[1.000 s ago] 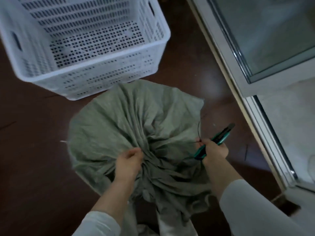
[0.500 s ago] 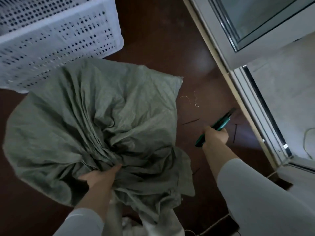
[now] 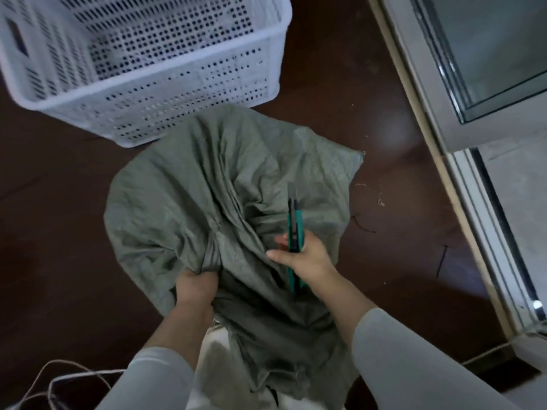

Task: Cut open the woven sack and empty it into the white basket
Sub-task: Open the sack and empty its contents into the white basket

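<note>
I have the woven sack (image 3: 225, 208) slumped on the dark floor (image 3: 340, 84), filling the middle of my view, with the white basket (image 3: 165, 93) just beyond it at about 11 o'clock, its near corner almost touching the sack's far edge. The basket looks unfilled as far as I can see.

My left hand (image 3: 195, 288) sits at the sack's 6 o'clock, fingers clenched on the gathered neck where all the folds converge. My right hand (image 3: 307, 258) is just beside it at 3 o'clock from that bunch, wrapped around the green cutter (image 3: 294, 232), whose long axis runs straight toward 12 o'clock, tip lying over the cloth. Thumb and a forefinger are splayed out rather than curled.

What matters next, in my judgement: the bunched neck lies at 9 o'clock from the blade, so the tool runs parallel to it, not across. The right hand is nearer the cut and must turn the tip inward. Cut strands lie on the floor at 3 o'clock.
</note>
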A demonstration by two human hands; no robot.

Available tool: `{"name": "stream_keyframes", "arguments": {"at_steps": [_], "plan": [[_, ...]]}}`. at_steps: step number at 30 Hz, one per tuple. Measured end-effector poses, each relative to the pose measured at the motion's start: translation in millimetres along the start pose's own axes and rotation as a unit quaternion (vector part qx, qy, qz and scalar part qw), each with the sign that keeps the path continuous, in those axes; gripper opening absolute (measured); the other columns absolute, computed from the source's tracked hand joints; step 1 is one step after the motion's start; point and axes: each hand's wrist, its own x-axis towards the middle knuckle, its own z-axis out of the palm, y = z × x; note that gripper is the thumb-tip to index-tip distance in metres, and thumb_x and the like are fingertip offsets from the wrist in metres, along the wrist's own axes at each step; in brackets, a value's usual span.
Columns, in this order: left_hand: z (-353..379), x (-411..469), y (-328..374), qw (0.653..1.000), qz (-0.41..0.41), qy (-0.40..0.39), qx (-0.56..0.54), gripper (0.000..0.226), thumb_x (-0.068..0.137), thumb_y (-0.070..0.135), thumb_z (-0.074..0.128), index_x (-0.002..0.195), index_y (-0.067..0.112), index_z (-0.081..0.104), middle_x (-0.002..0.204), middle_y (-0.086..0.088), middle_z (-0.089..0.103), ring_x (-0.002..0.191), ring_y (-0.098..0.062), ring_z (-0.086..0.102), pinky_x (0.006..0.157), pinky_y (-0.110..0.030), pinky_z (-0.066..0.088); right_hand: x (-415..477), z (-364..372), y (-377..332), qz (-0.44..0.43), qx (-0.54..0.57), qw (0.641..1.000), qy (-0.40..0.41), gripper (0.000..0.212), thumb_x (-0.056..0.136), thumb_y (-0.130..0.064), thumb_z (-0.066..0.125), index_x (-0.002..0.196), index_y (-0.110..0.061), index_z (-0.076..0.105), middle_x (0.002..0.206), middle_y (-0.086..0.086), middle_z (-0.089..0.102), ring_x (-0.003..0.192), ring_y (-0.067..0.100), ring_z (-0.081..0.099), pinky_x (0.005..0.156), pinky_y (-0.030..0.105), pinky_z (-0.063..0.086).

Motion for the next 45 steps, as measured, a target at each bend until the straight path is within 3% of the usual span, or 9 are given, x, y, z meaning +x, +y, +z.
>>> {"name": "stream_keyframes", "arguments": {"at_steps": [2, 6, 11, 15, 22, 25, 30, 39, 45], "plan": [[-8.2, -4.8, 6.4, 1.0, 0.004, -0.012, -0.009, 0.029, 0.082, -0.015, 0.039, 0.099, 0.0, 0.057, 0.072, -0.009, 0.051, 0.064, -0.026, 0.048, 0.077, -0.039, 0.043, -8.1, 19.3, -10.2, -0.004, -0.021, 1.0, -0.016, 0.044, 0.066, -0.016, 0.084, 0.1, -0.015, 0.055, 0.102, -0.002, 0.062, 0.097, 0.013, 0.058, 0.089, 0.029, 0.047], [-28.9, -11.0, 23.4, 0.999, 0.011, -0.024, -0.043, 0.029, 0.081, -0.015, 0.04, 0.097, 0.0, 0.06, 0.074, -0.01, 0.054, 0.077, -0.03, 0.054, 0.079, -0.042, 0.046, -15.9, 40.5, -30.0, -0.013, 0.001, 1.0, 0.025, 0.031, 0.071, 0.0, 0.077, 0.082, -0.018, 0.053, 0.077, -0.004, 0.056, 0.087, 0.019, 0.057, 0.075, 0.027, 0.045], [-68.5, -11.3, 61.6, 0.996, 0.04, -0.008, -0.085, 0.029, 0.077, -0.019, 0.042, 0.09, 0.002, 0.058, 0.072, -0.007, 0.052, 0.068, -0.024, 0.051, 0.068, -0.032, 0.045, -24.8, 28.5, -71.6, -0.011, 0.032, 0.994, 0.101, 0.031, 0.075, -0.001, 0.074, 0.095, -0.012, 0.054, 0.082, -0.003, 0.057, 0.086, 0.016, 0.056, 0.078, 0.028, 0.043], [-95.8, -6.3, 92.7, 0.988, 0.092, 0.043, -0.116, 0.036, 0.076, -0.02, 0.044, 0.106, -0.007, 0.06, 0.08, -0.007, 0.057, 0.088, -0.025, 0.054, 0.082, -0.033, 0.043, -40.6, 26.6, -105.4, -0.073, 0.007, 0.989, 0.125, 0.024, 0.078, -0.011, 0.074, 0.094, -0.013, 0.056, 0.08, -0.005, 0.059, 0.071, 0.005, 0.055, 0.058, 0.017, 0.041], [-117.2, -1.3, 95.2, 0.994, 0.088, 0.046, -0.045, 0.035, 0.076, -0.014, 0.046, 0.108, -0.009, 0.059, 0.103, -0.021, 0.062, 0.097, -0.037, 0.06, 0.087, -0.039, 0.046, -52.2, 38.1, -141.6, 0.03, 0.142, 0.988, 0.058, 0.033, 0.089, -0.042, 0.057, 0.084, -0.01, 0.058, 0.058, 0.007, 0.053, 0.042, 0.018, 0.048, 0.049, 0.031, 0.049], [-113.0, -3.8, 97.6, 0.995, 0.082, 0.039, -0.038, 0.037, 0.078, -0.015, 0.046, 0.112, -0.01, 0.056, 0.101, -0.017, 0.059, 0.097, -0.035, 0.057, 0.086, -0.036, 0.044, -47.6, 43.5, -143.1, 0.027, 0.177, 0.983, 0.031, 0.02, 0.098, -0.028, 0.045, 0.087, -0.011, 0.048, 0.062, 0.007, 0.048, 0.043, 0.019, 0.042, 0.046, 0.032, 0.043], [-88.1, -5.5, 108.1, 0.996, 0.084, 0.006, -0.035, 0.028, 0.078, -0.015, 0.048, 0.104, -0.006, 0.057, 0.076, -0.007, 0.052, 0.089, -0.028, 0.052, 0.086, -0.039, 0.046, -33.5, 34.2, -132.2, -0.012, 0.116, 0.993, 0.016, 0.021, 0.094, 0.003, 0.039, 0.09, -0.018, 0.039, 0.07, 0.007, 0.041, 0.056, 0.016, 0.041, 0.053, 0.033, 0.042], [14.3, -4.5, 100.1, 0.993, 0.094, 0.034, -0.057, 0.041, 0.076, -0.005, 0.051, 0.117, -0.006, 0.055, 0.116, -0.021, 0.06, 0.104, -0.037, 0.057, 0.097, -0.053, 0.048, 26.1, -47.1, -96.1, 0.049, 0.157, 0.986, 0.017, 0.053, 0.086, 0.014, 0.043, 0.126, -0.02, 0.034, 0.083, 0.01, 0.045, 0.064, 0.02, 0.046, 0.059, 0.035, 0.047], [124.6, -3.7, 80.3, 0.993, 0.1, 0.032, -0.058, 0.079, 0.07, 0.03, 0.078, 0.137, 0.012, 0.04, 0.136, -0.01, 0.052, 0.126, -0.03, 0.05, 0.108, -0.045, 0.039, 78.4, -143.2, -58.1, 0.134, 0.317, 0.933, 0.109, 0.026, 0.087, 0.003, 0.039, 0.111, -0.008, 0.045, 0.078, 0.012, 0.047, 0.063, 0.024, 0.049, 0.059, 0.038, 0.049]]}}
